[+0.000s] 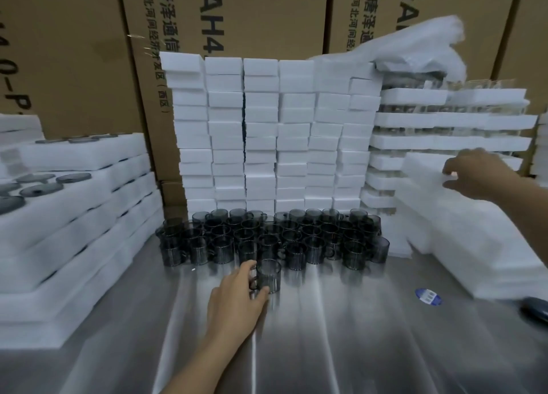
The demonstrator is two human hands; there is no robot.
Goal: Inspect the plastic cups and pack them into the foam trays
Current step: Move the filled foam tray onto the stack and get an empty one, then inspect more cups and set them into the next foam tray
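The left hand (pixel 237 301) is gripping a smoky grey transparent plastic cup (pixel 269 273) on the shiny metal table (pixel 341 340). The right hand (pixel 479 175) is pinching the edge of a white rectangular foam tray (pixel 424 186).

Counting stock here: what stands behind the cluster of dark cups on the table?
Columns of stacked white foam blocks rise directly behind the cups, with cardboard boxes behind those. The foam hides the boxes' lower parts and whatever lies between.
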